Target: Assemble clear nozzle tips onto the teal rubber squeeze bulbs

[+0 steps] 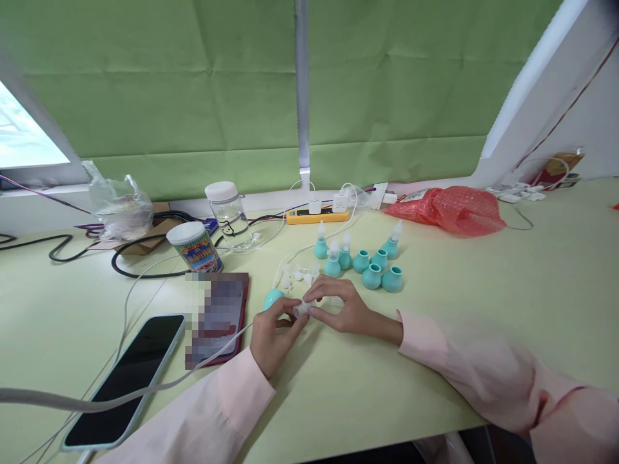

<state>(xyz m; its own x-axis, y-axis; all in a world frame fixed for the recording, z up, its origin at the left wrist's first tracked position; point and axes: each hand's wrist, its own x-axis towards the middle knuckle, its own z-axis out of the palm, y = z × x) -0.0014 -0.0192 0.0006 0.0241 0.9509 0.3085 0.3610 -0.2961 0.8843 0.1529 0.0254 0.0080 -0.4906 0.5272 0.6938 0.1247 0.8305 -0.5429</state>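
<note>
Between my two hands is a small clear plastic cylinder-shaped part [300,310]. My left hand [276,332] pinches it from the left, and my right hand [339,304] has its fingertips on the other end. A teal rubber bulb [274,298] sits right behind my left hand, partly covered by it. Small white and clear plastic pieces [298,276] lie just beyond my fingers. Farther back stand several teal bulbs with clear nozzle tips [333,261]. Beside them are several open-topped teal bulbs [372,276].
At left lie a black-screened phone [130,380] and a phone in a red case [225,322], with a white cable [169,385] crossing them. Behind stand a printed canister [196,248] and a clear jar [231,219]. A yellow power strip [316,216] and red bubble wrap [454,209] lie along the back.
</note>
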